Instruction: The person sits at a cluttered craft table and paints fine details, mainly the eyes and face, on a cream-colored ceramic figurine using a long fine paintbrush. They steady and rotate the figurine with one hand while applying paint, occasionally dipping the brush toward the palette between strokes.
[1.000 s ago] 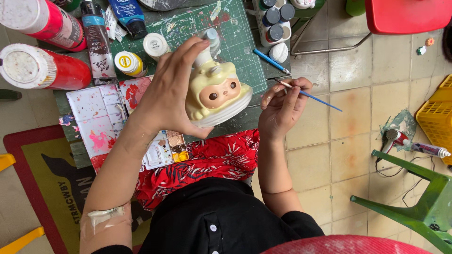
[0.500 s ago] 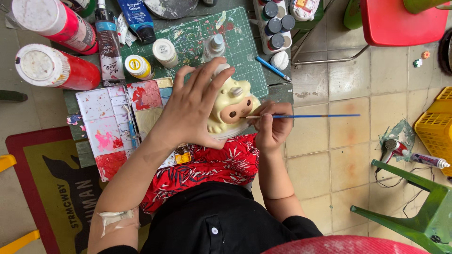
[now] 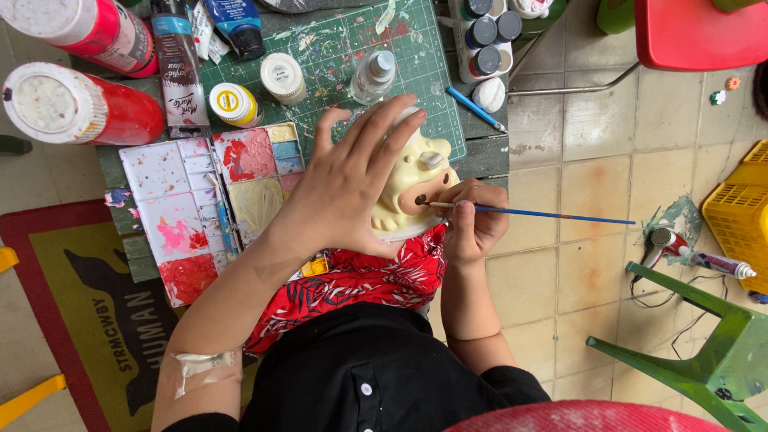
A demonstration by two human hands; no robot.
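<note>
A single head-worn camera looks almost straight down, close over the person's lap; the green cutting mat fills the upper centre, tiled floor the right.

Matt cream figurine, paint-flecked mat

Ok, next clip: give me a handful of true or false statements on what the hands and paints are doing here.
1. The left hand grips the pale figurine. True.
2. The right hand holds a pair of scissors. False: it holds a thin blue paintbrush.
3. The brush tip touches the figurine. True.
4. The paint palette lies to the right of the figurine. False: it lies to its left.
5. The green cutting mat is spotless. False: it is speckled with paint.
</note>
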